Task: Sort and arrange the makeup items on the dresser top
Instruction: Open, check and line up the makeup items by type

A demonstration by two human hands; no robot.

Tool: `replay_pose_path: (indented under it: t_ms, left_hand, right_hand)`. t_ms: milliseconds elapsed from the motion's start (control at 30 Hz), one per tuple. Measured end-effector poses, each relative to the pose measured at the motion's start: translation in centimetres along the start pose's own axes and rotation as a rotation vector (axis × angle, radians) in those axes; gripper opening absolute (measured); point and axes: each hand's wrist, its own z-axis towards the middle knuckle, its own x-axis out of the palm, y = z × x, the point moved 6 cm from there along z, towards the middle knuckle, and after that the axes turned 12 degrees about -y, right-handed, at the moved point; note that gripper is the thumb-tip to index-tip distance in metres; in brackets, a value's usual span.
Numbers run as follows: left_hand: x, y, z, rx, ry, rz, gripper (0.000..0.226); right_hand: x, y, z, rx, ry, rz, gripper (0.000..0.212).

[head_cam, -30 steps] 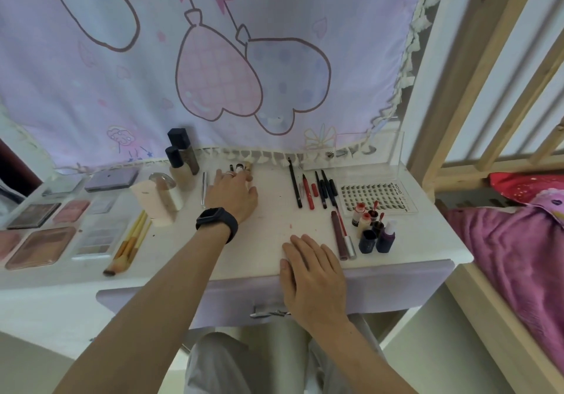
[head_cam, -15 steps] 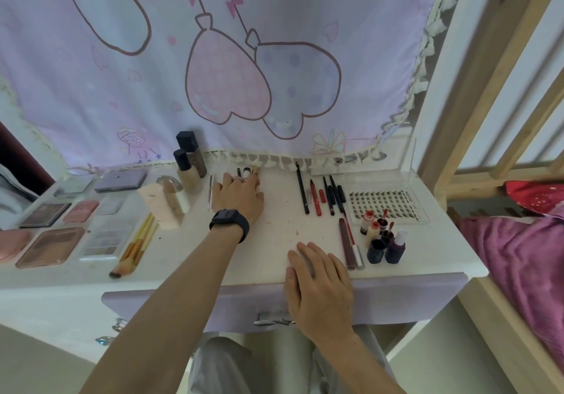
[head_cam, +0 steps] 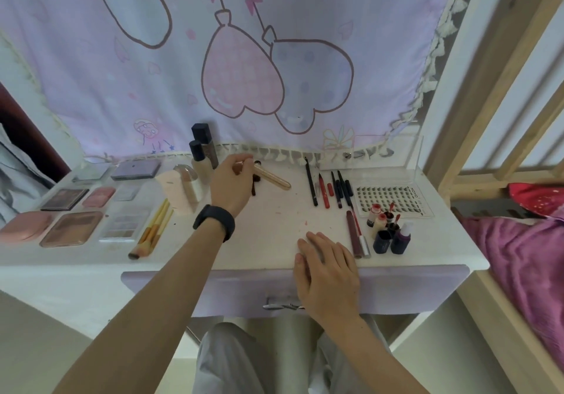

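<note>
Now: left hand pinching a gold tube, right hand spread flat on the counter.
The tube is held by one end in curled fingers and thumb, and its free end juts toward the right hand's side; whether it touches the surface I cannot tell. A dark stick lies just under the left fingers. Foundation bottles stand upright just outboard of the left hand, and a pencil row lies beyond the right fingertips. Risks, as judged: the end-grip gives little hold, so the tube may swivel or slip; it looks round, so set down loose it could roll into the pencils; a careless backswing could tip the bottles or scatter the stick.
</note>
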Motion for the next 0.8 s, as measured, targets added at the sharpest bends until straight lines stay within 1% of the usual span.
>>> replay_pose_path:
  t_ms: [100,133,200,233,267,333,433,500,567,600,667,733,800]
  left_hand:
    - [-2.0,0.6,-1.7,-0.110,0.068,-0.124,0.022]
    - [-2.6,0.8,-2.3,-0.135,0.098,-0.153,0.023]
    - [-3.4,1.2,-3.5,-0.187,0.155,-0.204,0.022]
    - [-3.7,1.3,-4.1,-0.205,0.182,-0.221,0.021]
    - [-3.9,1.4,-4.6,-0.212,0.208,-0.228,0.021]
    - [-4.2,1.3,-5.4,-0.208,0.247,-0.226,0.021]
    - [-4.5,0.8,-6.2,-0.205,0.252,-0.250,0.021]
    - [-4.7,0.4,-6.6,-0.209,0.224,-0.279,0.019]
    - [-4.8,0.2,-7.0,-0.226,0.200,-0.308,0.022]
    - [-4.7,0.1,-7.4,-0.242,0.213,-0.321,0.024]
    - [-4.1,0.2,-8.4,-0.249,0.299,-0.308,0.025]
    - [-3.4,0.2,-9.7,-0.219,0.386,-0.254,0.022]
    - [-3.0,0.2,-10.5,-0.174,0.407,-0.219,0.023]
  right_hand:
    - [-0.4,0.2,0.8,0.095,0.111,0.076,0.028]
    - [-0.5,0.0,1.2,0.175,0.175,0.128,0.029]
    - [-0.5,-0.6,1.9,0.422,0.309,0.298,0.035]
    - [-0.6,-0.7,2.3,0.543,0.346,0.400,0.038]
    - [-0.9,-0.6,2.7,0.636,0.358,0.494,0.039]
    - [-1.4,0.1,3.8,0.742,0.348,0.638,0.038]
    - [-1.3,1.1,4.7,0.836,0.387,0.758,0.021]
    - [-0.7,1.5,4.3,0.952,0.430,0.871,0.017]
    - [-0.2,1.6,3.6,1.113,0.430,1.002,0.017]
    - [0.0,1.7,3.3,1.197,0.419,1.075,0.018]
    - [0.4,2.0,2.7,1.320,0.412,1.221,0.024]
    - [0.7,2.3,2.1,1.365,0.428,1.275,0.028]
    - [0.8,2.5,1.5,1.342,0.464,1.196,0.030]
